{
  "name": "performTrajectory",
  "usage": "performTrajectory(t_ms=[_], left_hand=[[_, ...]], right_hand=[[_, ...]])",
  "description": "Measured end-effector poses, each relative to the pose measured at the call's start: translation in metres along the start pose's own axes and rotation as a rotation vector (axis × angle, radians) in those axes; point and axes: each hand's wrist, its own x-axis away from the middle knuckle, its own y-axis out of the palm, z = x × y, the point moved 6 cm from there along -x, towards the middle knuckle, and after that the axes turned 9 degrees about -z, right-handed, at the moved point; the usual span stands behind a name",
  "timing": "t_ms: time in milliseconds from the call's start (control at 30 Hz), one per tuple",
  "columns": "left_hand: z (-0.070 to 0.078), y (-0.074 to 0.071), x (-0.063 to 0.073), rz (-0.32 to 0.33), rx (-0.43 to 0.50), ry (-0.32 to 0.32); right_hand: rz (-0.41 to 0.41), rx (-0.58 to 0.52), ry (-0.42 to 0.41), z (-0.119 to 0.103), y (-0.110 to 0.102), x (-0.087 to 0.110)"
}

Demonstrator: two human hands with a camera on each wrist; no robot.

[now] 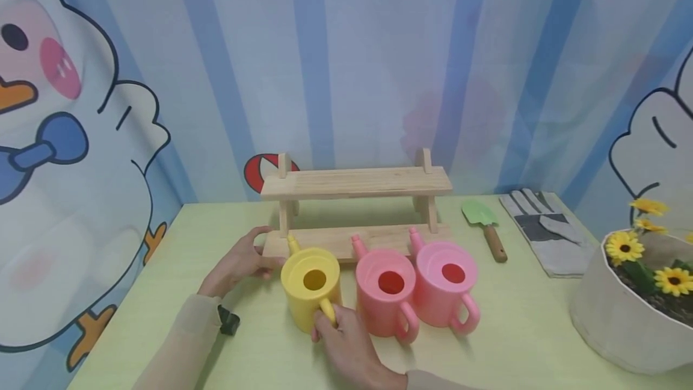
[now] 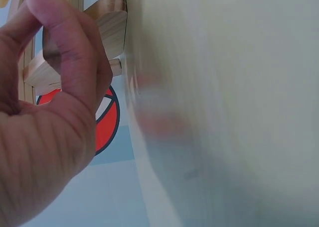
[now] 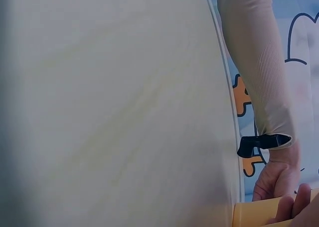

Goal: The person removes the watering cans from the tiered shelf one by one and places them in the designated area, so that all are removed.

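Observation:
A two-tier wooden plant stand (image 1: 357, 182) sits at the back of the table. My left hand (image 1: 238, 266) holds the left end of its lower board, thumb in front and fingers behind. In the left wrist view those curled fingers (image 2: 75, 53) cover part of the wood. Just in front of the stand, a yellow watering can (image 1: 311, 260) stands upright, spout pointing away. The right hand (image 1: 349, 342) grips its handle. To its right are a coral-pink watering can (image 1: 385, 300) and a lighter pink watering can (image 1: 444, 287), close together, neither held.
A small green trowel (image 1: 479, 212) with a wooden handle lies right of the stand, beside grey gloves (image 1: 549, 233). At the right edge stands a white pot (image 1: 612, 312) of yellow flowers. A printed curtain (image 1: 368, 65) hangs behind the table.

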Motion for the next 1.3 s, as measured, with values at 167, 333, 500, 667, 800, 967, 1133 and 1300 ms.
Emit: performTrajectory(t_ms=[167,333,500,667,800,967,1133,1300], left_hand=[[0.0,0.002,-0.001,-0.002,0.017,0.001],[0.0,0.002,-0.002,0.009,0.006,-0.008],[0.0,0.001,-0.003,0.018,0.0,-0.018],[0.0,-0.001,-0.003,0.016,-0.008,-0.021],[0.0,-0.002,-0.002,0.017,-0.013,-0.026],[0.001,-0.003,0.002,0.027,-0.031,-0.045],[0.001,-0.006,0.005,0.037,-0.068,-0.052],[0.0,-0.012,0.01,0.067,-0.119,-0.072]], right_hand=[[0.02,0.052,-0.017,0.0,-0.003,-0.001],[-0.015,0.086,-0.002,-0.005,-0.005,0.003],[-0.02,0.16,0.048,-0.013,-0.012,0.008],[-0.012,0.216,0.056,-0.021,-0.018,0.015],[-0.024,0.233,0.045,-0.027,-0.021,0.024],[-0.051,0.272,0.059,-0.032,-0.022,0.036],[-0.06,0.324,-0.017,-0.046,-0.03,0.05],[-0.076,0.318,-0.06,-0.059,-0.046,0.062]])
